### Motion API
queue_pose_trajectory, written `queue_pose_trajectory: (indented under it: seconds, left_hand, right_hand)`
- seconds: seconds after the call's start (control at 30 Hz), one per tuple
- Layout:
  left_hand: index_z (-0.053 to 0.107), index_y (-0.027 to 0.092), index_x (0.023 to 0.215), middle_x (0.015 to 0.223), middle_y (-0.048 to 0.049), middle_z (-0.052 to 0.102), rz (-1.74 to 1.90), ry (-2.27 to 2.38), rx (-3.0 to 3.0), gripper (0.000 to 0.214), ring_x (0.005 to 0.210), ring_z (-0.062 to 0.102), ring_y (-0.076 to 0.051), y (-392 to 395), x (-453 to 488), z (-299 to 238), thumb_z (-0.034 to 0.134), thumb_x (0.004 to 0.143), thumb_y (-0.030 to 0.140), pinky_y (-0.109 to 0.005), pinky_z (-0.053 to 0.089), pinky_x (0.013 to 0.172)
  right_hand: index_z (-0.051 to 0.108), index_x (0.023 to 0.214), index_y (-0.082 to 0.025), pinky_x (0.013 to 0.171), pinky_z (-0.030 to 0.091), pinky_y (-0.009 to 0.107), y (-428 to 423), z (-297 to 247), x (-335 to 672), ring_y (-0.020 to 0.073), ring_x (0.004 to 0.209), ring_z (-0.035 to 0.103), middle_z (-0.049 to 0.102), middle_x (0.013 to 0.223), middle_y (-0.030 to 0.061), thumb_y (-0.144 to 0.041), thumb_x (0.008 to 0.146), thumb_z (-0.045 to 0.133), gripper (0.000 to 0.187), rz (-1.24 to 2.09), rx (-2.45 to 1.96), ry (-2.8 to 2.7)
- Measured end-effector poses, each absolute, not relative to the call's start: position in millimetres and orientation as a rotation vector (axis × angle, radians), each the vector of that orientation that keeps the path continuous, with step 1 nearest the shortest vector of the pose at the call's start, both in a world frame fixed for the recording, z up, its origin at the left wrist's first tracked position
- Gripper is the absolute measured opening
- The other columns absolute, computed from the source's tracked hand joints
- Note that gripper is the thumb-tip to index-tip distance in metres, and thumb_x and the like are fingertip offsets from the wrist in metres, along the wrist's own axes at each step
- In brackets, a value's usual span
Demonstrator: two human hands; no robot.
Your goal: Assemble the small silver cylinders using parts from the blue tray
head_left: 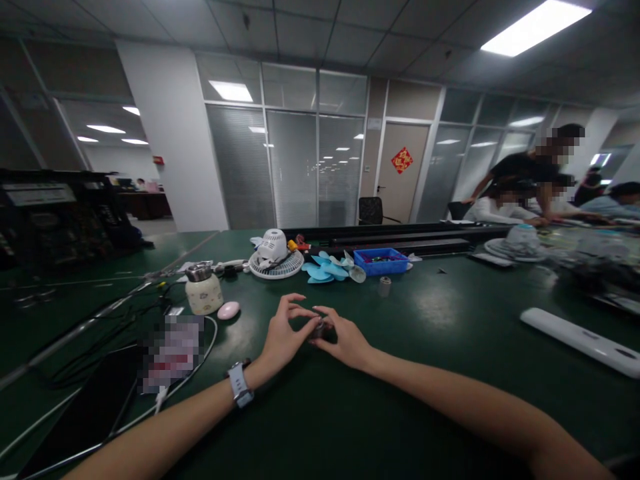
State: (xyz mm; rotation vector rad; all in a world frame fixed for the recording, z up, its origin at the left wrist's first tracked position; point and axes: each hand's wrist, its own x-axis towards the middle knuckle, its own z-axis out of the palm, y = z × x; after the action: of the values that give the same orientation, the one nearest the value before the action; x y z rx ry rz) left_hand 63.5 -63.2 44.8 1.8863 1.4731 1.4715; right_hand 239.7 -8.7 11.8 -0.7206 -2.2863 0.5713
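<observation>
My left hand (284, 337), with a watch on its wrist, and my right hand (347, 341) meet low over the green table (320, 420). Between their fingertips is a small dark metallic part (319, 329), roundish and partly hidden by the fingers; its exact kind is too small to tell. The right thumb and fingers close round it from the right, while the left thumb and fingers press from the left. A small grey cylinder (384, 287) stands on the table beyond my right hand.
Farther back lie a white fan housing with grille (275, 257), light blue fan blades (327, 268) and a blue bin (381, 261) of small parts. On the left are a cream flask (204, 293), a pink mouse (229, 311) and cables. A white bar (580, 341) lies right; people work beyond.
</observation>
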Motion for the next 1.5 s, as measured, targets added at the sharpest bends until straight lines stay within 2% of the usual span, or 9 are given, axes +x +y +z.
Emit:
queue_pose_trajectory:
  seconds: [0.13,0.43,0.7,0.93,1.1,1.2,1.3,1.4,1.5]
  left_hand:
    - [0.040,0.023,0.113,0.093,-0.0031,0.074,1.583,1.541,1.798,0.044,0.097,0.069,-0.021,-62.9,53.1,40.3,0.065,0.080,0.038,-0.041,0.047,0.094]
    - [0.044,0.023,0.118,0.096,-0.0063,0.076,1.129,1.547,1.811,0.051,0.108,0.066,-0.026,-62.6,30.3,12.8,0.067,0.075,0.038,-0.047,0.045,0.097]
    - [0.045,0.023,0.117,0.114,-0.0103,0.071,1.178,1.693,1.740,0.045,0.111,0.064,-0.029,-60.9,34.3,18.2,0.055,0.082,0.050,-0.047,0.043,0.097]
    - [0.048,0.023,0.117,0.116,-0.0108,0.070,1.143,1.768,1.726,0.041,0.110,0.064,-0.030,-57.7,32.2,14.3,0.047,0.085,0.050,-0.049,0.044,0.095]
    - [0.049,0.023,0.114,0.118,-0.0104,0.069,1.148,1.777,1.707,0.037,0.110,0.064,-0.029,-53.5,28.6,12.7,0.044,0.086,0.046,-0.047,0.044,0.096]
    - [0.049,0.024,0.114,0.117,-0.0088,0.070,1.166,1.773,1.694,0.034,0.109,0.064,-0.027,-51.5,26.2,10.0,0.043,0.086,0.042,-0.046,0.044,0.096]
    - [0.049,0.023,0.114,0.117,-0.0087,0.070,1.183,1.766,1.676,0.032,0.109,0.064,-0.026,-50.3,24.9,8.0,0.043,0.086,0.039,-0.046,0.044,0.096]
    - [0.048,0.023,0.113,0.118,-0.0084,0.069,1.203,1.752,1.645,0.030,0.109,0.064,-0.024,-49.4,24.9,6.7,0.043,0.086,0.036,-0.044,0.045,0.096]
    - [0.048,0.022,0.111,0.115,-0.0100,0.070,1.274,1.716,1.603,0.030,0.106,0.066,-0.023,-48.0,25.2,4.1,0.045,0.084,0.033,-0.042,0.047,0.095]
  right_hand:
    - [0.034,0.140,-0.025,0.082,0.052,0.037,-8.8,13.4,240.7,0.0213,0.091,0.066,0.068,0.103,0.0046,-0.040,0.081,0.069,0.070,0.569,-0.729,-2.300]
    - [0.049,0.131,-0.029,0.086,0.052,0.038,-13.1,21.3,254.1,0.0215,0.096,0.064,0.065,0.114,0.0039,-0.041,0.086,0.062,0.048,0.543,-0.765,-2.203]
    - [0.049,0.131,-0.022,0.086,0.049,0.043,79.9,33.1,370.5,0.0267,0.095,0.064,0.065,0.115,0.0114,-0.045,0.090,0.049,0.046,-0.025,-1.234,-1.635]
    - [0.052,0.123,-0.022,0.072,0.050,0.034,141.1,3.1,429.5,0.0243,0.080,0.067,0.071,0.095,0.0077,-0.039,0.087,0.052,0.041,-0.013,-1.569,-1.756]
    - [0.047,0.129,-0.020,0.081,0.049,0.039,138.0,-2.9,427.7,0.0257,0.092,0.066,0.068,0.109,0.0109,-0.039,0.088,0.050,0.045,-0.032,-1.585,-1.802]
    - [0.040,0.137,-0.017,0.100,0.037,0.051,110.9,12.5,408.0,0.0313,0.123,0.050,0.051,0.136,0.0179,-0.037,0.086,0.054,0.057,-0.319,-1.509,-1.727]
    - [0.044,0.137,-0.019,0.110,0.022,0.052,64.5,34.5,366.2,0.0283,0.135,0.037,0.044,0.144,0.0154,-0.033,0.089,0.051,0.050,-0.440,-1.204,-1.895]
    - [0.059,0.124,-0.027,0.107,0.028,0.046,19.6,47.4,309.7,0.0227,0.124,0.049,0.059,0.130,0.0067,-0.034,0.093,0.051,0.033,-0.194,-0.803,-2.338]
    - [0.062,0.121,-0.027,0.098,0.038,0.041,-3.5,42.1,257.2,0.0210,0.115,0.056,0.064,0.122,0.0055,-0.042,0.091,0.056,0.035,0.071,-0.612,-2.559]
